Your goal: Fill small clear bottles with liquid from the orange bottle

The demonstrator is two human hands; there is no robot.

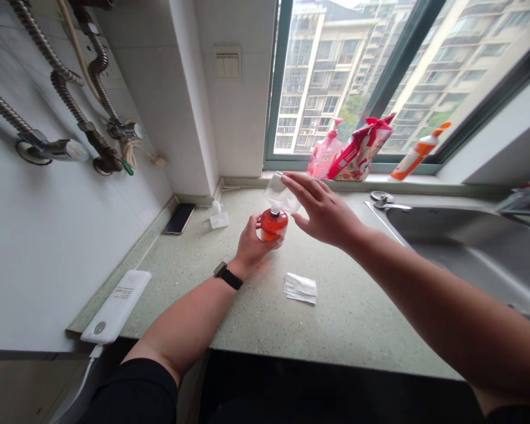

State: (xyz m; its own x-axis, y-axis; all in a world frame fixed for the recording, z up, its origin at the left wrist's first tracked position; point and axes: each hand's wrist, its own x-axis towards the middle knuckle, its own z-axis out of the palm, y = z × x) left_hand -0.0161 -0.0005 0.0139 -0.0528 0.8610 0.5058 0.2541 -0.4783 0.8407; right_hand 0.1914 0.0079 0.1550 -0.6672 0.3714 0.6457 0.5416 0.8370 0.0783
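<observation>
My left hand [251,242] is wrapped round a bottle of orange-red liquid [272,226] with a dark neck, above the green speckled countertop [353,306]. Over its neck a clear, empty-looking bottle [283,195] is tipped upside down at a slant, its mouth at the neck of the red one. My right hand [320,206] holds the clear bottle from the right, fingers stretched along its base. A small clear pump top piece on a squat bottle [218,217] stands to the left. Folded white tissue [300,288] lies nearer the front edge.
A phone [179,218] and a white power bank [116,307] with a cable lie at the left. A steel sink [463,235] is at the right. Pink pump bottle [324,156], red pouch [362,152] and orange bottle [417,154] stand on the sill.
</observation>
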